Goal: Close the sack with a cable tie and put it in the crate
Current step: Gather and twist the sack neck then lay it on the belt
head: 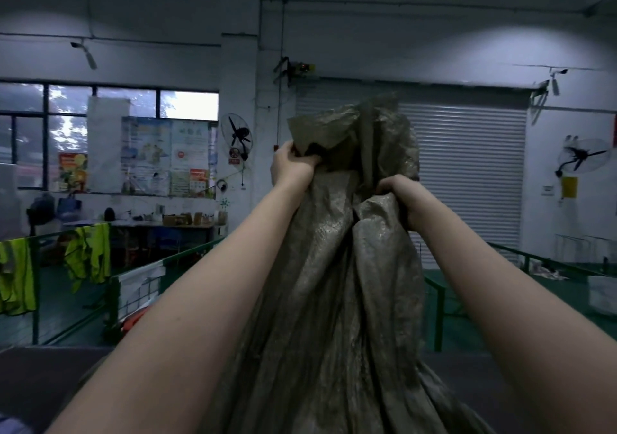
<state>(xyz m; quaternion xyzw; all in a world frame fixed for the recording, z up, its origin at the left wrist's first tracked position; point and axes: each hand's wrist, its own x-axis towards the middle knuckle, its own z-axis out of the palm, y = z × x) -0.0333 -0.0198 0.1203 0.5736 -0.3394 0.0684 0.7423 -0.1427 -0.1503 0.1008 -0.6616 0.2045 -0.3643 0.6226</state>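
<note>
Gripping the gathered neck of the sack (337, 283), held raised ahead, left hand (290, 166) and right hand (397, 196) clench its soft, floppy weave; best held just below the bunched top.

— Where does the sack (337, 266) stand?
— In the middle, in front of the roller shutter (467, 173); the left hand (290, 166) grips its gathered neck on the left, the right hand (400, 193) on the right, lower.
— And to the left?
— Vests (88, 253) hang on a railing (140, 266), with a table (150, 225) behind, under the windows (100, 126).
</note>
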